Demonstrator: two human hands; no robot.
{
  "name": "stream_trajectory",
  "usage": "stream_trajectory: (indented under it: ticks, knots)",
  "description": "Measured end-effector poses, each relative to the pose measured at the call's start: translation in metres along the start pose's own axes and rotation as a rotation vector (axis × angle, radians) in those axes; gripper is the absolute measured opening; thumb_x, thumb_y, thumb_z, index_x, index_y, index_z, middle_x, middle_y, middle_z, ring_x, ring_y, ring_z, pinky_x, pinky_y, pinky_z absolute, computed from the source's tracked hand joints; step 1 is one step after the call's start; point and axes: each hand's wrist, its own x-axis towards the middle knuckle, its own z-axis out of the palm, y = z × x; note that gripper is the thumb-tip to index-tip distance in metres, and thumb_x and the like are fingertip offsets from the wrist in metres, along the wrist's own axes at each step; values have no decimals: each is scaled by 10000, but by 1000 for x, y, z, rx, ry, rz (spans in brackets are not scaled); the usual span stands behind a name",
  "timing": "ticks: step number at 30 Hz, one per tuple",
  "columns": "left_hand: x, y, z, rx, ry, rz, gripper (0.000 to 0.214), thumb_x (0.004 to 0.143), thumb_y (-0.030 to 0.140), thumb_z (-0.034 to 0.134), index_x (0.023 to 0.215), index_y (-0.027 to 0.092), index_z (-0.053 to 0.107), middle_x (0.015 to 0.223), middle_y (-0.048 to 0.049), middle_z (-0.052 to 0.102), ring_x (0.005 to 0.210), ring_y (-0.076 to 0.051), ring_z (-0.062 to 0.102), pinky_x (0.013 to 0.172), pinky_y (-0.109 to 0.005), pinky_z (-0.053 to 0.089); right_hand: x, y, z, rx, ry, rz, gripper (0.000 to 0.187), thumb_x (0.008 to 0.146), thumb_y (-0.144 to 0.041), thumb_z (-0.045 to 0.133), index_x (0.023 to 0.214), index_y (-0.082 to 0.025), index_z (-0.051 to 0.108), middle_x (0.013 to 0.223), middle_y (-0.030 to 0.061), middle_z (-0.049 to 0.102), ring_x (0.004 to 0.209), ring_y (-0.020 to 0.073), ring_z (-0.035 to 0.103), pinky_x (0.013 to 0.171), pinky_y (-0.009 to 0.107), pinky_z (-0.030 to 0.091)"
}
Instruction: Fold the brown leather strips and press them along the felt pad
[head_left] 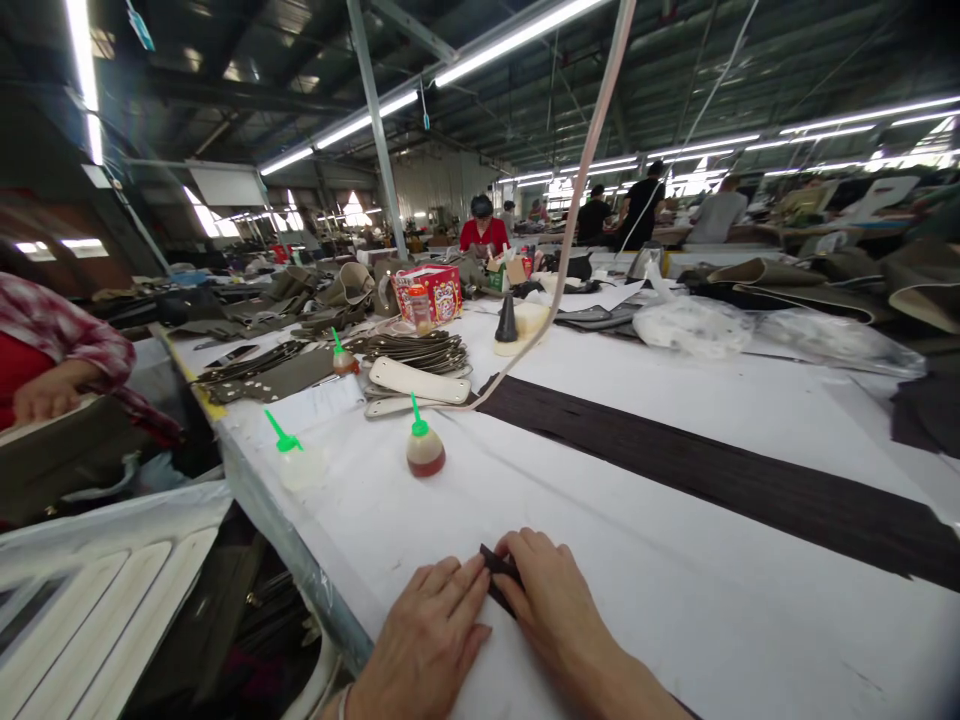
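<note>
A narrow dark brown strip (500, 566) of leather-like material lies on the white tabletop in front of me, its end folded over. My right hand (551, 605) grips this end, fingers curled around its far side and thumb on the near side. Flat on the table lies my left hand (431, 635), fingers stretched out side by side, the fingertips touching the strip's left edge. Between and under my hands, part of the strip is hidden. Beyond them stands a squeeze bottle (426, 452) with a green nozzle and reddish-brown liquid.
A long dark band of strips (675, 450) crosses the table to the right. Further back are a stack of dark straps (412, 350), white pieces (416, 380), a hanging hose (570, 230) and a black cone (507, 320). At left, a co-worker's hand (49, 393) rests on olive material.
</note>
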Motion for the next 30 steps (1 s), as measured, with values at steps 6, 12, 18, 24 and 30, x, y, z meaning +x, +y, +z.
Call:
stream_trajectory:
  ticks: [6,12,18,24,30]
  knots:
    - [5,-1,-4,-56,-3,-19,353,951,224,463,1282,119,526,1265,-88,613,1077,-260,590,871,-429,528,1,0,2,-14,8,-21,225,876,-50,476,998,-184,610,1020,54,609,972,239,510,838,367,324]
    - [5,-3,-3,-118,-45,-36,353,913,170,510,1262,118,526,1261,-93,609,1084,-259,582,888,-435,528,0,8,12,69,91,-64,271,853,-10,468,975,-192,626,995,43,608,929,211,506,843,337,351]
    - [4,-9,1,-167,-89,-64,387,886,146,559,1270,152,510,1302,-72,582,1116,-258,564,913,-446,522,-4,14,17,170,141,-82,271,839,2,487,969,-183,638,957,40,607,920,203,504,844,316,380]
    - [6,-9,-2,-152,-90,-10,413,864,141,590,1270,135,511,1303,-80,583,1102,-276,570,892,-461,528,-4,11,13,160,125,-67,270,851,-8,479,967,-189,643,954,42,602,924,204,510,843,319,388]
    - [9,-11,-7,-187,-112,-22,384,874,147,583,1253,152,524,1284,-76,590,1084,-254,570,900,-438,520,-6,11,16,118,126,-82,292,861,-12,475,998,-203,647,971,46,596,933,208,504,856,330,388]
